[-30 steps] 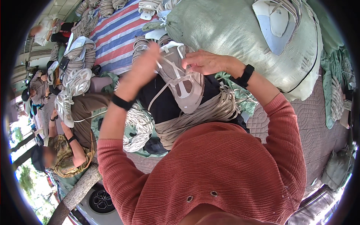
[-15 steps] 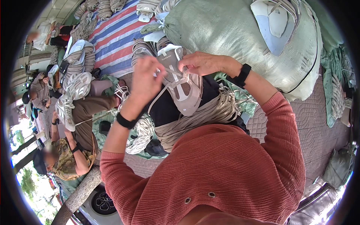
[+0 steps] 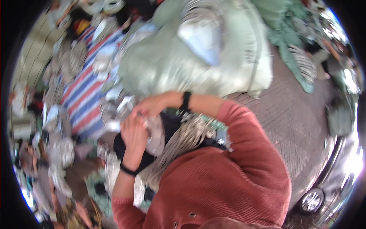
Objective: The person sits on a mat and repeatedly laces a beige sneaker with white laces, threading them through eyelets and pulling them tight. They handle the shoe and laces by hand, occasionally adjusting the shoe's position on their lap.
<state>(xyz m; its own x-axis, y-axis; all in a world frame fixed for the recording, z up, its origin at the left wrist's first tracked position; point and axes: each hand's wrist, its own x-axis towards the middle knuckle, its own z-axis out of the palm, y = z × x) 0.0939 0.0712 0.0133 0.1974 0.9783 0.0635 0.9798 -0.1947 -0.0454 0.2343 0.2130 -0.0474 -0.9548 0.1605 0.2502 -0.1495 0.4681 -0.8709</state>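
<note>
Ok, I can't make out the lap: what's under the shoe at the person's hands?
Black cloth shows on both sides of the shoe, with bundled beige laces toward the sweater. What lies directly beneath is covered by the shoe, left hand and right hand.

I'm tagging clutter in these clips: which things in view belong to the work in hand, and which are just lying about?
In hand:
beige shoe, with the left hand and right hand at it
probably the beige laces at the lap

Lying about:
pale green sack
stacked shoe pieces on the sack
striped sheet
</note>
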